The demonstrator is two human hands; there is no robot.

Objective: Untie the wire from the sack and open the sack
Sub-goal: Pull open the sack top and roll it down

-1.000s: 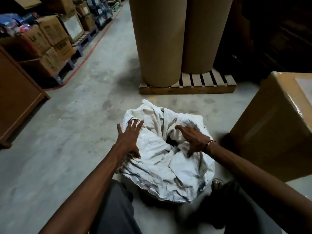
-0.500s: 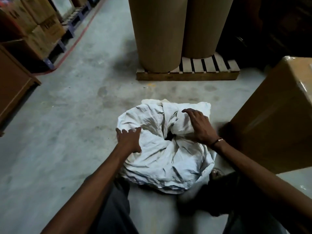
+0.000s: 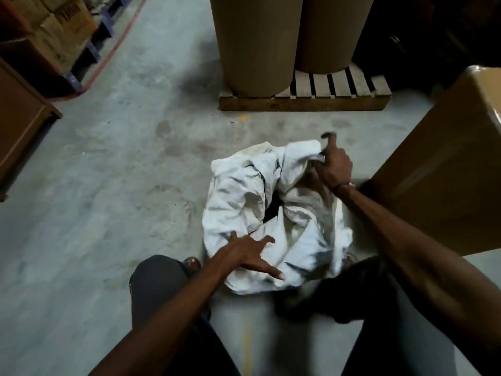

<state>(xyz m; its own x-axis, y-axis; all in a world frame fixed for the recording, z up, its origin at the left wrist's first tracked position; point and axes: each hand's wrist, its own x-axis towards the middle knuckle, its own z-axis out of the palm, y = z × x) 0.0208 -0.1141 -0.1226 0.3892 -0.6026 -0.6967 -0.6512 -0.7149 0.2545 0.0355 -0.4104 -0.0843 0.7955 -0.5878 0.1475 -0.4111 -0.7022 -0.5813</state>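
Observation:
A crumpled white sack (image 3: 244, 202) sits on the concrete floor between my knees, with a dark gap showing at its mouth (image 3: 272, 210). My left hand (image 3: 248, 253) lies flat with spread fingers on the sack's near left side. My right hand (image 3: 334, 165) grips the sack's far right edge and lifts the fabric. No wire is visible.
A large brown cardboard box (image 3: 444, 164) stands close on the right. Two tall cardboard rolls (image 3: 257, 42) stand on a wooden pallet (image 3: 303, 103) beyond the sack. Stacked boxes (image 3: 54, 31) and a wooden cabinet (image 3: 19, 120) line the left side.
My right hand moved to the sack's far right edge and pulled it up. My left hand slid down to the near side and spread flat. The mouth gap widened.

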